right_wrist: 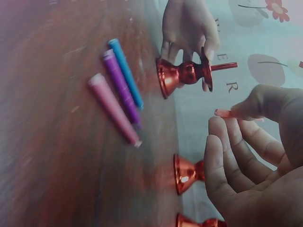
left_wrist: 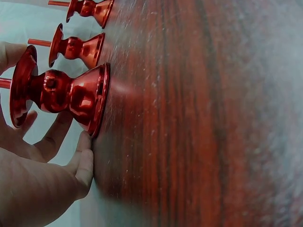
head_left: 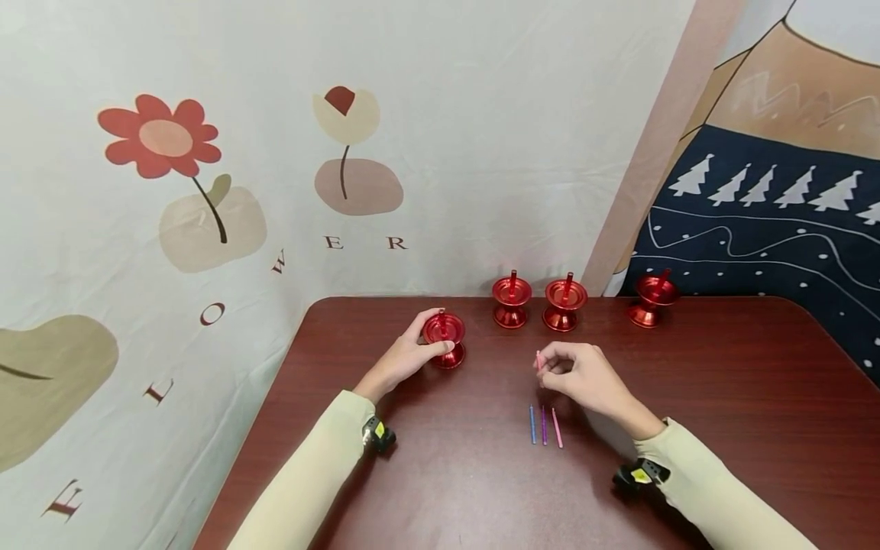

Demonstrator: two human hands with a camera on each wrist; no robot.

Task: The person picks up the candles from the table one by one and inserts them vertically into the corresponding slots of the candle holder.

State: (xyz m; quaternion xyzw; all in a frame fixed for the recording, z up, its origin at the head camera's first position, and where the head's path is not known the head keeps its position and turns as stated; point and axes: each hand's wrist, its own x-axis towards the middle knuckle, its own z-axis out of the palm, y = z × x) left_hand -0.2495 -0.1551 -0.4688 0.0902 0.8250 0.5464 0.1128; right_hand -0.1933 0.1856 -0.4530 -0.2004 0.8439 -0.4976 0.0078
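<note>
The left hand (head_left: 412,353) is curled round the rim of a red candle holder (head_left: 444,338) standing on the dark wood counter (head_left: 722,397), thumb on the near side and fingers behind the cup. The right hand (head_left: 577,373) pinches a thin pink candle (head_left: 538,360) between thumb and forefinger, its other fingers loosely bent beneath, as the right wrist view shows.

The step in hand looks to be seating that candle on the holder's central spike. To do it well, the person would likely keep the left hand firm on the holder so the base stays flat on the counter, bring the candle upright over the spike, and press down along its axis; a slim candle pushed at a slant could snap or lean.

The held holder sits left of the pinched candle, with bare counter between the 2 hands; the candle is nearer to the person than the row of holders. 3 more red holders stand along the far edge: 1 (head_left: 512,300) and a 2nd (head_left: 565,303) close together, a 3rd (head_left: 654,299) further right. Each seems to carry a red stick in its cup. Near the right wrist lie 3 spare candles side by side, blue (head_left: 532,425), purple (head_left: 543,425) and pink (head_left: 557,428).
</note>
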